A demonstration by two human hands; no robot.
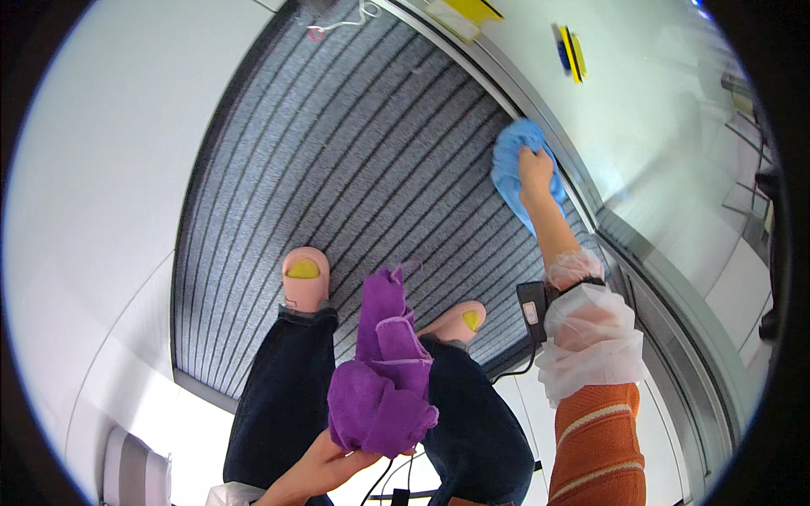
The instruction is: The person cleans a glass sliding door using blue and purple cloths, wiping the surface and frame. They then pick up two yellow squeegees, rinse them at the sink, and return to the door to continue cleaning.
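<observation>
Bunched purple cloth (386,386) rests in my left hand (338,465), whose fingers hold it from below; its folded end points away from me, above the floor mat. At the right, my right hand (536,169) grips a blue cloth (516,164) beside the metal frame (588,212) of a glass door or partition. Part of the blue cloth lies under my hand and wrist. A white translucent sleeve cover (591,335) sits over my right forearm, with a black device (531,310) strapped near the wrist.
A grey ribbed mat (304,177) lies under my pink slippers (305,278). Beyond the frame are a yellow-and-blue brush or scrubber (573,55) and a yellow item (468,12). A white cord (345,24) lies at the mat's far end. Black cables (380,481) hang near my legs.
</observation>
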